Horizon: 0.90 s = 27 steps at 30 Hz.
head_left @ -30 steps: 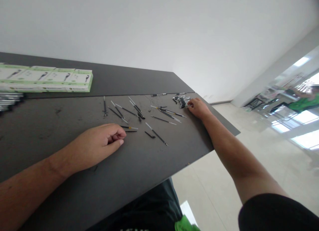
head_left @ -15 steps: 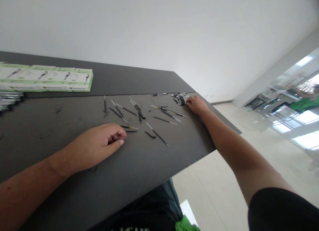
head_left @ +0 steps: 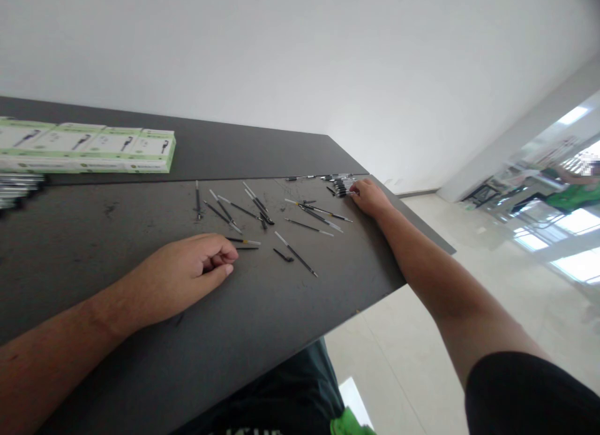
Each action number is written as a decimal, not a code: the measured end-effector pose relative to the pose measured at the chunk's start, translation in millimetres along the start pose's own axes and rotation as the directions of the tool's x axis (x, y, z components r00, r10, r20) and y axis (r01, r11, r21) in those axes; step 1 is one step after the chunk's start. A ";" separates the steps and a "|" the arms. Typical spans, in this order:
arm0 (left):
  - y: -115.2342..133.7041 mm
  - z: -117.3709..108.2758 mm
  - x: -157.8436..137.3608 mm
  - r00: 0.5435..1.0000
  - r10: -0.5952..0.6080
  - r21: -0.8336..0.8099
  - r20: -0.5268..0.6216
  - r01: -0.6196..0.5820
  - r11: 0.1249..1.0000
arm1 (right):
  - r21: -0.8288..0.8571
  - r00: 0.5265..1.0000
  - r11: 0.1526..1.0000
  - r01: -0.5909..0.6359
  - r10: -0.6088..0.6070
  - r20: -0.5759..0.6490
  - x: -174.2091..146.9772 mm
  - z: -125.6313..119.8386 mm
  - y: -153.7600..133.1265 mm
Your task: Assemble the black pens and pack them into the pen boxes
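My left hand (head_left: 192,266) lies on the dark table with its fingers loosely curled and nothing visible in them. Just beyond its fingertips are a pen refill with a yellow band (head_left: 246,240) and a thin black piece (head_left: 247,248). Over at the right, my right hand (head_left: 370,197) has its bent fingers on the ends of a bundle of pens (head_left: 343,186); the fingertips are partly hidden. Several loose refills, such as one with a clear end (head_left: 300,258), are scattered between the hands. A black pen clip (head_left: 283,255) lies near that refill.
White and green boxes (head_left: 150,152) stand in a row at the back left. A stack of pens (head_left: 21,190) lies before them. The table's right edge (head_left: 415,216) runs beneath my right forearm. A person in green (head_left: 569,197) is at the far right.
My right hand shifts very slightly at the pen bundle, and the pens there sit a little differently. My left hand stays where it was.
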<state>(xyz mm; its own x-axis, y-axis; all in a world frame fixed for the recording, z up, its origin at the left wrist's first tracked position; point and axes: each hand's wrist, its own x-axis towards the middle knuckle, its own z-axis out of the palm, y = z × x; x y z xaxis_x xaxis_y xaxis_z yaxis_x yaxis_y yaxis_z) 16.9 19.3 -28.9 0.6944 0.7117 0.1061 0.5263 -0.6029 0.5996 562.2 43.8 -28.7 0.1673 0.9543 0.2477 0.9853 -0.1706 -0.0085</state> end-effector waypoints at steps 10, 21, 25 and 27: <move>-2.5 -0.3 0.6 1.000 -0.008 0.016 0.006 0.008 1.000 | 0.019 0.999 1.000 -0.002 0.002 -0.033 5.3 6.4 2.2; -1.2 0.4 0.6 1.000 0.009 0.010 0.004 -0.009 1.000 | 0.031 0.996 0.999 0.028 -0.026 -0.087 -4.3 0.7 -1.4; -1.4 1.5 0.2 1.000 0.019 0.020 -0.005 -0.018 1.000 | 0.019 0.989 0.998 0.061 -0.058 -0.135 -4.4 -16.3 -15.5; -1.1 2.0 0.3 1.000 0.023 0.024 -0.009 -0.023 0.999 | 0.013 0.986 0.995 0.095 -0.093 -0.137 0.7 -24.2 -28.2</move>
<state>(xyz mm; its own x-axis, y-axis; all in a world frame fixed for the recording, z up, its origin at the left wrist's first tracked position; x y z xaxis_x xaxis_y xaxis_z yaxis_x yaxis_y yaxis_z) 17.6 19.5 -31.1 0.7019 0.7008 0.1274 0.5215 -0.6275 0.5782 533.7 43.3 -4.9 0.0690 0.9234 0.3777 0.9971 -0.0755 0.0025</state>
